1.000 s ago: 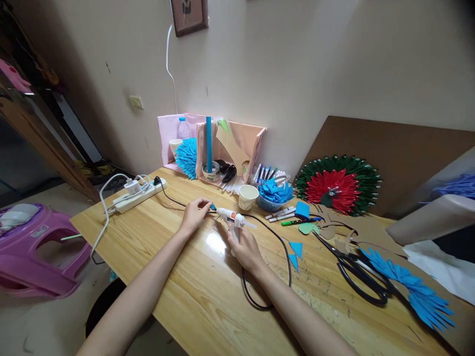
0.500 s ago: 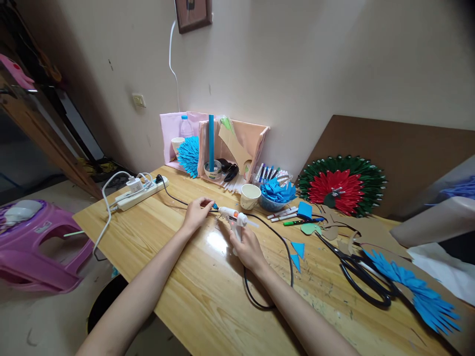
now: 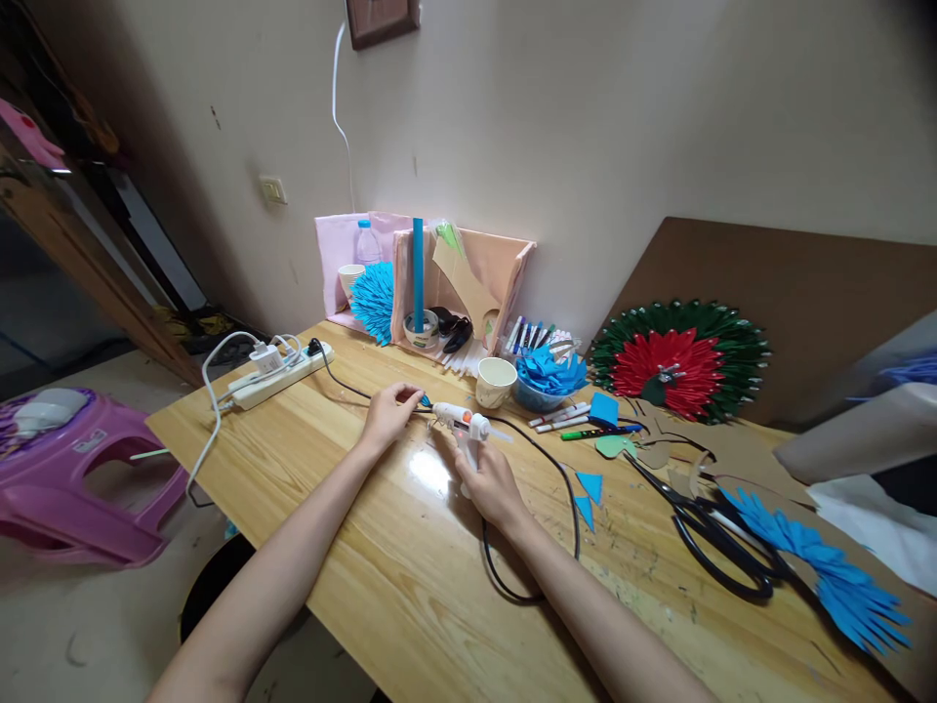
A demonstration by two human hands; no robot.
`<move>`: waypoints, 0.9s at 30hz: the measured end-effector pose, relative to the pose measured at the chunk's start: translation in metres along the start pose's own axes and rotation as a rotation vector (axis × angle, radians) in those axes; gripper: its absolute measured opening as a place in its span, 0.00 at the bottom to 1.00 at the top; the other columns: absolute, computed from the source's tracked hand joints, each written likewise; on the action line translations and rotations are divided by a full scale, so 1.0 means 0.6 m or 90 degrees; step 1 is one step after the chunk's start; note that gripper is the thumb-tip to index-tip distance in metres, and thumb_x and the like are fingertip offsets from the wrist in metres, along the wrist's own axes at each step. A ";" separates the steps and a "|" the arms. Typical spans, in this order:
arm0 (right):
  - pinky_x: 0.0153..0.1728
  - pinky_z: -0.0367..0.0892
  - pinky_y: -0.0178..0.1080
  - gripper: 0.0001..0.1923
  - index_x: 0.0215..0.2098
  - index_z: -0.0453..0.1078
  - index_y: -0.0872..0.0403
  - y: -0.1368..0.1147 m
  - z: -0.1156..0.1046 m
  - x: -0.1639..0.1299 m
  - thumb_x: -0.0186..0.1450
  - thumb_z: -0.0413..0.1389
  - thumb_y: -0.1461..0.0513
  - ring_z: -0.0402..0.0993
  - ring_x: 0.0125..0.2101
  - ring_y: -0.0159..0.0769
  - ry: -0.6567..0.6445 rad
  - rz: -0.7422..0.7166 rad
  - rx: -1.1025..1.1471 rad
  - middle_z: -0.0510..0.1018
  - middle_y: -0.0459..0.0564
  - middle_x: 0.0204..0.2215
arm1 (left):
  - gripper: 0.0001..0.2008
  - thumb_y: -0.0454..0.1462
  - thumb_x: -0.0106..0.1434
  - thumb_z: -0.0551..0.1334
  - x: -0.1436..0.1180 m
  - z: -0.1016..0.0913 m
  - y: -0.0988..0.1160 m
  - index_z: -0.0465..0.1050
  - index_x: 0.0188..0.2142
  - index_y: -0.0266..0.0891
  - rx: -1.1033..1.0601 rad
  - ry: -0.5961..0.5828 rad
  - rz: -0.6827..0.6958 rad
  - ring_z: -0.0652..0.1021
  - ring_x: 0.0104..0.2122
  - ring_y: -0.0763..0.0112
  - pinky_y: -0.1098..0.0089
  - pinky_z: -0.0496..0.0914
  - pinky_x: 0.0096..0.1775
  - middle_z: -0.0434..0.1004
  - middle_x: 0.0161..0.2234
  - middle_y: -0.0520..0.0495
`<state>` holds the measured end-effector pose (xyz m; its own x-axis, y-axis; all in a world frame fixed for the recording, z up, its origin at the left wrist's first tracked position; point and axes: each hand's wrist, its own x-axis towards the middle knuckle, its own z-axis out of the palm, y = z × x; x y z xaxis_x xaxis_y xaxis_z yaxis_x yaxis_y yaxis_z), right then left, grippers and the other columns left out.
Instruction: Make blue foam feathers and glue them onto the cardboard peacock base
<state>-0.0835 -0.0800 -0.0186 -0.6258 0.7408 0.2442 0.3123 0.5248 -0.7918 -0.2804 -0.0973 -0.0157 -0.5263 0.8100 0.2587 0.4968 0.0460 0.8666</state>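
Note:
My right hand [image 3: 492,480] is wrapped round the grip of a white glue gun [image 3: 461,418], with a clear glue stick jutting from its back end. The gun's nozzle points left, at a small folded blue paper piece [image 3: 426,400]. Between thumb and fingertips, my left hand [image 3: 390,418] pinches that paper just off the nozzle; whether they touch I cannot tell. A black cord [image 3: 575,508] loops on the table beside my right forearm. Two blue paper triangles [image 3: 588,493] lie to the right of the gun.
Behind the gun stand a paper cup [image 3: 496,382] and a bowl of blue paper pieces [image 3: 548,376]. Large black scissors [image 3: 710,532] lie at right near a blue paper fringe [image 3: 820,566]. A power strip [image 3: 282,377] sits at left. A red-green paper flower [image 3: 677,361] leans on brown board.
The view has shifted very slightly. Both hands keep their holds on the glue gun and the blue paper piece, almost unmoved.

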 end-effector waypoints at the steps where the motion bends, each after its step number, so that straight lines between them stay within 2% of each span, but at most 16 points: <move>1: 0.44 0.63 0.37 0.16 0.47 0.67 0.54 -0.001 -0.001 0.000 0.62 0.46 0.61 0.72 0.43 0.39 -0.002 -0.002 0.004 0.76 0.51 0.42 | 0.13 0.43 0.54 0.59 0.000 0.000 0.000 0.74 0.30 0.35 0.003 0.000 0.002 0.76 0.29 0.67 0.70 0.69 0.32 0.78 0.29 0.44; 4: 0.44 0.63 0.37 0.17 0.48 0.66 0.54 -0.004 -0.003 0.000 0.63 0.46 0.61 0.71 0.44 0.39 -0.005 -0.003 0.007 0.75 0.51 0.44 | 0.13 0.43 0.54 0.59 -0.001 0.000 0.001 0.74 0.30 0.35 0.008 0.001 0.006 0.76 0.29 0.67 0.70 0.69 0.32 0.78 0.30 0.44; 9: 0.42 0.64 0.38 0.17 0.47 0.68 0.53 -0.001 -0.001 -0.001 0.63 0.46 0.60 0.73 0.41 0.40 -0.005 0.022 -0.018 0.77 0.51 0.40 | 0.12 0.43 0.55 0.59 -0.002 0.000 0.004 0.74 0.31 0.36 0.008 0.001 0.003 0.76 0.29 0.68 0.70 0.69 0.32 0.78 0.30 0.45; 27: 0.44 0.63 0.38 0.15 0.45 0.68 0.54 -0.002 -0.002 0.000 0.63 0.46 0.59 0.71 0.43 0.40 0.016 -0.002 0.019 0.76 0.51 0.42 | 0.14 0.45 0.53 0.59 0.000 -0.006 0.008 0.75 0.30 0.36 0.012 0.019 0.014 0.76 0.28 0.67 0.70 0.69 0.32 0.78 0.29 0.45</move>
<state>-0.0832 -0.0804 -0.0171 -0.6081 0.7500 0.2602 0.2888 0.5143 -0.8075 -0.2804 -0.0995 -0.0097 -0.5355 0.7930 0.2905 0.5211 0.0396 0.8526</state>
